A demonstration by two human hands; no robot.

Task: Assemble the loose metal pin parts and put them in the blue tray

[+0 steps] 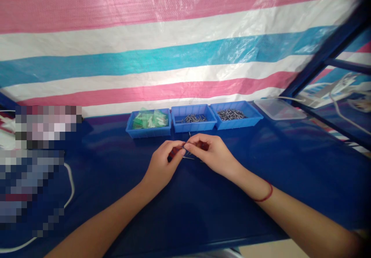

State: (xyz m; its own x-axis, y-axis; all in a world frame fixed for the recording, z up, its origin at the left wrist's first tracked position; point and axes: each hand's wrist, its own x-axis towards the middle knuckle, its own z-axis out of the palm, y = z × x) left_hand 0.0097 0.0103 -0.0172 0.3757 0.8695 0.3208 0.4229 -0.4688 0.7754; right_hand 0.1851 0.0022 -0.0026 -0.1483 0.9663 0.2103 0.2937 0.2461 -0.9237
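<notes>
Both hands meet over the dark blue table (203, 211), just in front of three blue bins. My left hand (164, 163) is curled, its fingertips pinched on a small part with a reddish bit showing below the fingers. My right hand (210, 151) is also pinched, its fingertips touching the left hand's at a thin metal pin (185, 146). A few loose metal pins (189, 157) lie on the table under the hands. What exactly the small part is cannot be made out.
Three blue bins stand in a row behind the hands: the left bin (148, 122) holds green-and-white small parts, the middle bin (193, 118) and right bin (235, 115) hold metal pins. A clear plastic lid (279, 109) lies at the right. A white cable (69, 188) curves at the left. A striped tarp hangs behind.
</notes>
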